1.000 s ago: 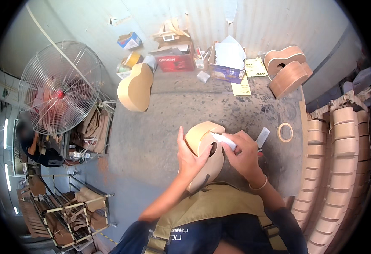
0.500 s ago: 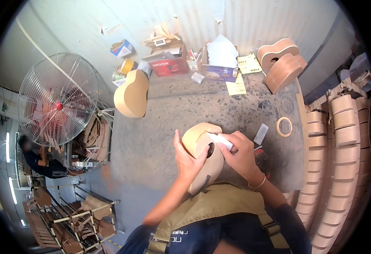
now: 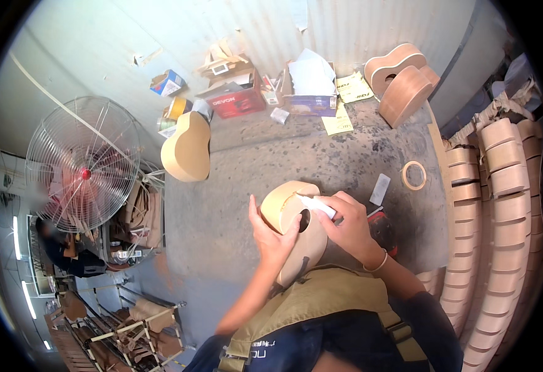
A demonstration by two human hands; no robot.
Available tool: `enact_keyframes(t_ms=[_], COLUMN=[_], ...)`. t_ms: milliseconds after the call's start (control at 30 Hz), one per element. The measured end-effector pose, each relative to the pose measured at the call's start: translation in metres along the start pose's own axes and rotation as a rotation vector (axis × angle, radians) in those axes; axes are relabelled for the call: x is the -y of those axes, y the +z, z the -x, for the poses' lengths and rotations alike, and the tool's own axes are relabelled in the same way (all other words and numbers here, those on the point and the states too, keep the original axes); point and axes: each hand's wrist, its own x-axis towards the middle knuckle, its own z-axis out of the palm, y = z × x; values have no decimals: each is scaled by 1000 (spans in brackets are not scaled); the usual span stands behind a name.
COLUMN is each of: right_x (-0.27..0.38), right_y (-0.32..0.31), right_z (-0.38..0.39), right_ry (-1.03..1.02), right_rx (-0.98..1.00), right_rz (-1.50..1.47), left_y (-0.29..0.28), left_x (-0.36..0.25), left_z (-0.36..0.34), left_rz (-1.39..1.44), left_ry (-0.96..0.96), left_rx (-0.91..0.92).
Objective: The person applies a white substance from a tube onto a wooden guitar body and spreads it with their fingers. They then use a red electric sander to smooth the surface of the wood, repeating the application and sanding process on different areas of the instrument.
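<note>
A small pale-wood ukulele body (image 3: 306,243) with a dark round sound hole rests tilted at the near edge of the bench, against my apron. My left hand (image 3: 274,240) is wrapped round its left side, thumb on the face beside the sound hole. Between the fingers and thumb of my right hand (image 3: 353,228) is a white squeeze bottle (image 3: 319,206). The bottle's narrow nozzle points left, at the top edge of the body. A yellowish-brown line runs along that edge, by the nozzle tip.
Right of my hands lie a grey block (image 3: 380,189), a wooden ring (image 3: 414,175) and a red-and-black tool (image 3: 381,230). Other instrument bodies (image 3: 186,147) stand farther back, near open boxes (image 3: 234,99). A caged fan (image 3: 85,173) is at left; stacked wooden bodies (image 3: 510,214) line the right.
The view has shifted slightly, so the bench items sit a little differently in the picture. Both hands keep their holds, and the nozzle has shifted slightly along the body's top edge.
</note>
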Motion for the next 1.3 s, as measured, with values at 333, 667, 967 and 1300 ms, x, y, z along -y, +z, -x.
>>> enact_keyframes(t_ms=[333,667,967,1300], right_x=[-13,-163,-274,-261], right_y=[3,-12,-22,-14], right_z=[-2,-53,-70,-63], right_ry=[44,148,248,193], right_rx=[-15,-220,-141,-88], right_rz=[15,-233,68,375], left_y=[-3,-10,-15,-25], left_x=[-2,2,50,75], left_z=[-1,-4,-32,-43], left_rz=[-61,6,-80,16], left_ry=[13,-82,-77,-226], left_rx=[1,-29,-58,-105])
